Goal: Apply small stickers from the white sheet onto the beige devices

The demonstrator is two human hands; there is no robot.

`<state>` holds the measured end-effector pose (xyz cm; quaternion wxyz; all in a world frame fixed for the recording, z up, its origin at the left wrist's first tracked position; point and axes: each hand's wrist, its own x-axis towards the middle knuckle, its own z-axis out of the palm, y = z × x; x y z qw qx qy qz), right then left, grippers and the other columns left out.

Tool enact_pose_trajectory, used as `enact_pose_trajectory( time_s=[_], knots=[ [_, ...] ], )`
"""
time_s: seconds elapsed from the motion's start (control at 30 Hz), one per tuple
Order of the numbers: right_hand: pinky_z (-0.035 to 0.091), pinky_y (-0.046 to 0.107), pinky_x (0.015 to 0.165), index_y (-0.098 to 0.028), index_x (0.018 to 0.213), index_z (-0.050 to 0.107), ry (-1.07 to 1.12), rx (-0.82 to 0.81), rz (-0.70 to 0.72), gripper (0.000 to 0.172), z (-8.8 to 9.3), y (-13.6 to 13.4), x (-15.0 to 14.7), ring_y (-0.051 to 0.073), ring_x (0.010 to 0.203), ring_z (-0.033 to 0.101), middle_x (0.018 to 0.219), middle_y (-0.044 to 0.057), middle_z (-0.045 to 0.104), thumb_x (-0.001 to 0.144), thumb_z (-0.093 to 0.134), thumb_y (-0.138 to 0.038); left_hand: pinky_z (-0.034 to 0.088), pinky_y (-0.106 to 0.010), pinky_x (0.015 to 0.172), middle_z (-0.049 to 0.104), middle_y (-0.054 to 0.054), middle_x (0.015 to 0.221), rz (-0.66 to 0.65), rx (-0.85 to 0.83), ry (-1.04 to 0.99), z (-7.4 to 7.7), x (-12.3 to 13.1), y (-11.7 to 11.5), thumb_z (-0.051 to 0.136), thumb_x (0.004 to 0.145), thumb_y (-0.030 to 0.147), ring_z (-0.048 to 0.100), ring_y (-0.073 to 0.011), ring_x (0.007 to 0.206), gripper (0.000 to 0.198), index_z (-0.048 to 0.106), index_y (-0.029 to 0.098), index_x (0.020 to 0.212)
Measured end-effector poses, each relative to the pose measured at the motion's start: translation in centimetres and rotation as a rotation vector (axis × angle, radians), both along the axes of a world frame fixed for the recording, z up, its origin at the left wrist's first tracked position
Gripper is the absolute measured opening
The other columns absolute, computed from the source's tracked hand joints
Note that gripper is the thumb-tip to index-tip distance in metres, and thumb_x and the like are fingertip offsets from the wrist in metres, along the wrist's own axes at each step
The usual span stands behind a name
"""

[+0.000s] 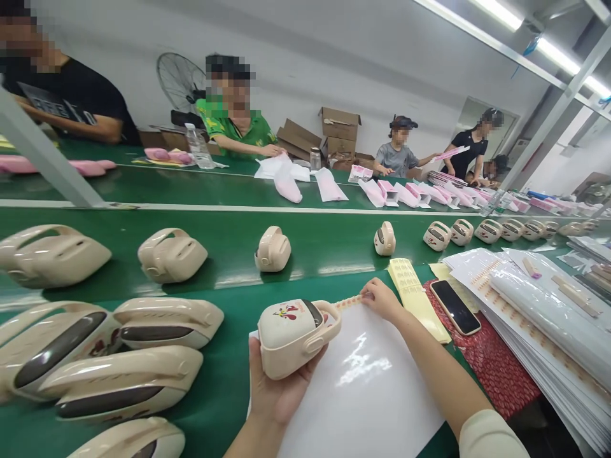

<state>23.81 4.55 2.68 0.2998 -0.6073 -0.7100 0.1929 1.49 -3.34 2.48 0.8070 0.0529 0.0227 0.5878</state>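
Resting in my left hand (281, 388) is a small beige device with a carrying handle (289, 340), a dark oval window and a red printed design on its pale face. My fingers wrap round it from below. A glossy white sticker sheet (367, 388) lies under it on the green table, with a row of small orange stickers along its far edge. At the right end of that row my right hand (382, 299) has thumb and fingers pinched on the edge; whether a single sticker is between the fingertips cannot be made out.
Several like devices (128, 381) stand at the left, and more sit along the green conveyor belt (329, 245). To the right lie a yellow sticker sheet (415, 299), a phone (455, 307) and stacked white sheets (539, 318). Co-workers (241, 130) sit across the line.
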Motion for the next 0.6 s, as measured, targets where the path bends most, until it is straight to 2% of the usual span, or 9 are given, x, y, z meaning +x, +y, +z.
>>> enact_pose_trajectory(
  time_s=[0.07, 0.13, 0.23, 0.33, 0.47, 0.6],
  knots=[
    [0.048, 0.031, 0.069, -0.017, 0.071, 0.059, 0.027, 0.044, -0.034, 0.010, 0.2, -0.2, 0.0, 0.012, 0.068, 0.056, 0.090, 0.003, 0.054, 0.072, 0.053, -0.010, 0.050, -0.047, 0.083, 0.060, -0.014, 0.121, -0.005, 0.009, -0.019, -0.1, 0.2, 0.0, 0.051, 0.081, 0.045, 0.054, -0.0357, 0.110, 0.064, 0.026, 0.028, 0.138],
    [0.048, 0.032, 0.069, -0.017, 0.068, 0.058, 0.150, 0.101, -0.099, 0.007, 0.9, -0.9, -0.8, 0.015, 0.077, 0.057, 0.092, 0.006, 0.054, 0.073, 0.053, -0.016, 0.048, -0.045, 0.086, 0.058, -0.014, 0.124, -0.014, 0.016, -0.055, -0.2, 0.4, 0.1, 0.049, 0.082, 0.047, 0.051, -0.0344, 0.113, 0.064, 0.025, 0.028, 0.139],
    [0.048, 0.036, 0.073, -0.018, 0.064, 0.058, 0.568, 0.071, -0.162, 0.013, 2.4, -2.9, -3.6, 0.022, 0.092, 0.058, 0.098, 0.009, 0.058, 0.069, 0.061, -0.030, 0.046, -0.043, 0.090, 0.058, -0.013, 0.123, -0.001, 0.051, -0.095, -0.2, 0.7, 0.1, 0.046, 0.082, 0.050, 0.051, -0.0318, 0.115, 0.063, 0.027, 0.027, 0.138],
    [0.044, 0.043, 0.086, -0.020, 0.061, 0.060, 0.885, -0.078, -0.061, 0.019, 3.9, -5.5, -7.3, 0.027, 0.108, 0.052, 0.108, 0.010, 0.059, 0.064, 0.067, -0.038, 0.046, -0.039, 0.091, 0.063, -0.014, 0.116, 0.041, 0.098, -0.088, -0.1, 0.9, 0.1, 0.042, 0.083, 0.052, 0.055, -0.0288, 0.111, 0.057, 0.039, 0.023, 0.133],
    [0.028, 0.049, 0.102, -0.021, 0.059, 0.062, 0.887, -0.091, -0.033, 0.015, 4.6, -7.5, -10.7, 0.028, 0.124, 0.038, 0.118, 0.008, 0.054, 0.064, 0.069, -0.034, 0.048, -0.035, 0.088, 0.067, -0.012, 0.109, 0.083, 0.113, -0.069, 0.2, 0.8, 0.0, 0.039, 0.086, 0.050, 0.060, -0.0247, 0.104, 0.048, 0.053, 0.021, 0.121],
    [0.031, 0.048, 0.100, -0.021, 0.059, 0.059, 0.845, -0.015, -0.092, 0.015, 4.1, -7.6, -11.6, 0.027, 0.122, 0.040, 0.118, 0.009, 0.053, 0.066, 0.067, -0.031, 0.048, -0.033, 0.088, 0.067, -0.011, 0.109, 0.090, 0.084, -0.068, 0.1, 0.9, -0.1, 0.043, 0.086, 0.044, 0.060, -0.0239, 0.104, 0.042, 0.055, 0.020, 0.119]
  ],
)
